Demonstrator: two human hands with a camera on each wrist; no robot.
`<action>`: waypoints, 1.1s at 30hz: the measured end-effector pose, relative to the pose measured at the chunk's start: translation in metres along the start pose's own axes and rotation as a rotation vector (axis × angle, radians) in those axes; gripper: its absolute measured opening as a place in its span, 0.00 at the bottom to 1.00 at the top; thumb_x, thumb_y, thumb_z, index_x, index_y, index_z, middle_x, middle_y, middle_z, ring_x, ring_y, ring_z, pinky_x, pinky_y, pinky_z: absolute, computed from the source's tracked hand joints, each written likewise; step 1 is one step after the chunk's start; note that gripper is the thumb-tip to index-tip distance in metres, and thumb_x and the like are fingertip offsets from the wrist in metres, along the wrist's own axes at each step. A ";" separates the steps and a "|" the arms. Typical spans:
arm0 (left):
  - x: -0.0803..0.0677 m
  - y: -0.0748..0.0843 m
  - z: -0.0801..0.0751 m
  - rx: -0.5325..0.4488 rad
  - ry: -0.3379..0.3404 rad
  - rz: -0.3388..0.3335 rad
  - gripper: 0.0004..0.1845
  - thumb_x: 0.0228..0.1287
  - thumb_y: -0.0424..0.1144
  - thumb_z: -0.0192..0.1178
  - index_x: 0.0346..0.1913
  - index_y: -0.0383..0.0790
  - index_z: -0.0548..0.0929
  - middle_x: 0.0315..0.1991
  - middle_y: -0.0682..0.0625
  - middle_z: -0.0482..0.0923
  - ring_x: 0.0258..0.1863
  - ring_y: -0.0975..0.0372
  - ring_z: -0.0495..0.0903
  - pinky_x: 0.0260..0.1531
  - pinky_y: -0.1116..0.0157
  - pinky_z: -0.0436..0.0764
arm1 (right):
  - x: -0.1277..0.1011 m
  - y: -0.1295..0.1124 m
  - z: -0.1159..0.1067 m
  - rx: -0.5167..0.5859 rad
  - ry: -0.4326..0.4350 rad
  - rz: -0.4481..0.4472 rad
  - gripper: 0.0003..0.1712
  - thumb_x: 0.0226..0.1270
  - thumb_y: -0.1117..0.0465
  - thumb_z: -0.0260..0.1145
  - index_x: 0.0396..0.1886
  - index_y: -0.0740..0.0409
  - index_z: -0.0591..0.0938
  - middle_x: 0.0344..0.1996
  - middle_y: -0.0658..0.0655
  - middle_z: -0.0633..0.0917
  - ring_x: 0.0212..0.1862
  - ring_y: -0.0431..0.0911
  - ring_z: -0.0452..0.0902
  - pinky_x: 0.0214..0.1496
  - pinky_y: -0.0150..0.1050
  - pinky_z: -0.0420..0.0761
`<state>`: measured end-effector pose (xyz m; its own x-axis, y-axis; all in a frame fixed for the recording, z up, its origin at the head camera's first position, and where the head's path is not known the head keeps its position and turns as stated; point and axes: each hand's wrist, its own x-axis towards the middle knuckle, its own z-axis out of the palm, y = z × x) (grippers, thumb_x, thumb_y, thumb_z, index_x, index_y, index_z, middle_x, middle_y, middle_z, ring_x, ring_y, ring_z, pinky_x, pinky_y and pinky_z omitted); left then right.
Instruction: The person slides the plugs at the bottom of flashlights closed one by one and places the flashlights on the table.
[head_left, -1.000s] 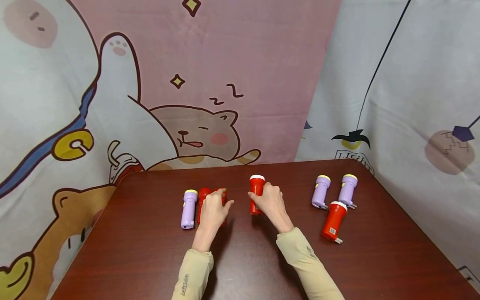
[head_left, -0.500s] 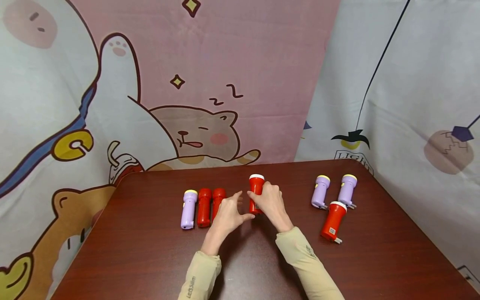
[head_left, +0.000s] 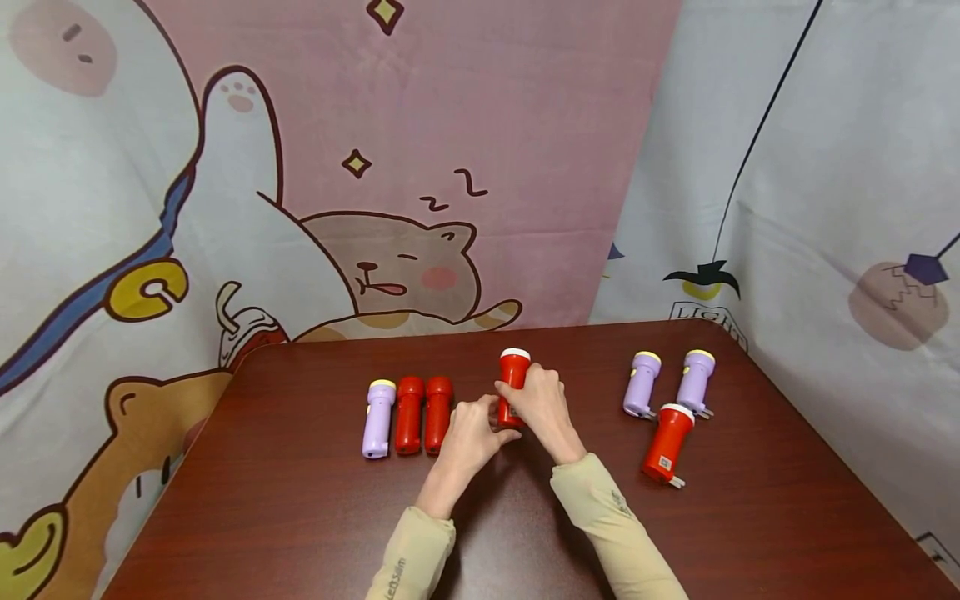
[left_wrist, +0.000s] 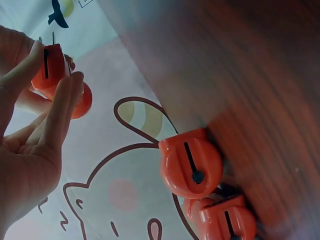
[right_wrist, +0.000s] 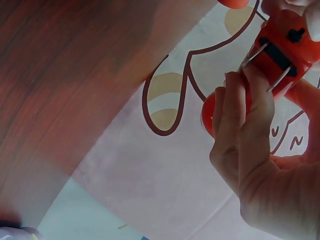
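In the head view, my right hand (head_left: 543,404) grips a red flashlight (head_left: 514,368) with a white rim, lens end away from me. My left hand (head_left: 471,437) is at its near end, thumb and fingertips on either side of the base. Two metal plug prongs (right_wrist: 280,80) stand out from that base in the right wrist view. Left of my hands, a red flashlight (head_left: 438,412), another red flashlight (head_left: 409,417) and a purple flashlight (head_left: 378,419) lie side by side; no prongs show on them.
On the right of the brown table (head_left: 285,517) lie a purple flashlight (head_left: 642,383), a second purple flashlight (head_left: 696,379) and a red flashlight (head_left: 670,442), their prongs out. A cartoon-printed cloth (head_left: 525,167) hangs behind the table.
My left hand has moved right, off the red flashlight in the left row, to the near end of the one my right hand holds. The right hand has stayed in place.
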<state>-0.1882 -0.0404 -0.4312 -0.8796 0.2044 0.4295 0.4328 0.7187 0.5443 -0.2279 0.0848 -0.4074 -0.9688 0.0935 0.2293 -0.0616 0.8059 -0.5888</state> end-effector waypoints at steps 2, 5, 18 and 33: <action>-0.001 0.001 0.001 0.036 0.022 0.007 0.23 0.40 0.42 0.77 0.41 0.35 0.83 0.30 0.46 0.86 0.26 0.57 0.84 0.29 0.64 0.81 | 0.000 0.000 0.000 -0.005 -0.002 0.002 0.25 0.54 0.47 0.70 0.29 0.67 0.77 0.19 0.60 0.78 0.18 0.50 0.75 0.21 0.38 0.76; -0.001 0.002 0.003 0.082 0.049 0.024 0.22 0.38 0.41 0.78 0.38 0.36 0.82 0.28 0.46 0.86 0.26 0.54 0.84 0.28 0.61 0.81 | 0.001 0.001 0.001 -0.009 -0.007 0.009 0.25 0.54 0.46 0.70 0.29 0.67 0.77 0.19 0.60 0.78 0.18 0.50 0.75 0.21 0.38 0.77; 0.001 0.003 0.007 0.128 0.100 0.045 0.22 0.36 0.41 0.79 0.35 0.35 0.83 0.26 0.44 0.85 0.24 0.52 0.84 0.26 0.62 0.82 | -0.001 -0.001 -0.001 0.038 -0.025 0.019 0.25 0.55 0.47 0.70 0.30 0.68 0.77 0.18 0.60 0.78 0.16 0.47 0.73 0.19 0.35 0.77; 0.001 0.001 0.008 0.110 0.097 0.067 0.17 0.42 0.36 0.76 0.35 0.37 0.82 0.26 0.44 0.85 0.24 0.52 0.84 0.27 0.61 0.82 | -0.001 -0.003 0.000 0.080 -0.008 0.031 0.22 0.56 0.49 0.70 0.27 0.67 0.78 0.16 0.60 0.77 0.14 0.47 0.73 0.18 0.36 0.77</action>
<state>-0.1901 -0.0343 -0.4358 -0.8240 0.1933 0.5327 0.4611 0.7752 0.4319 -0.2270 0.0821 -0.4062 -0.9723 0.1128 0.2045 -0.0506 0.7532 -0.6559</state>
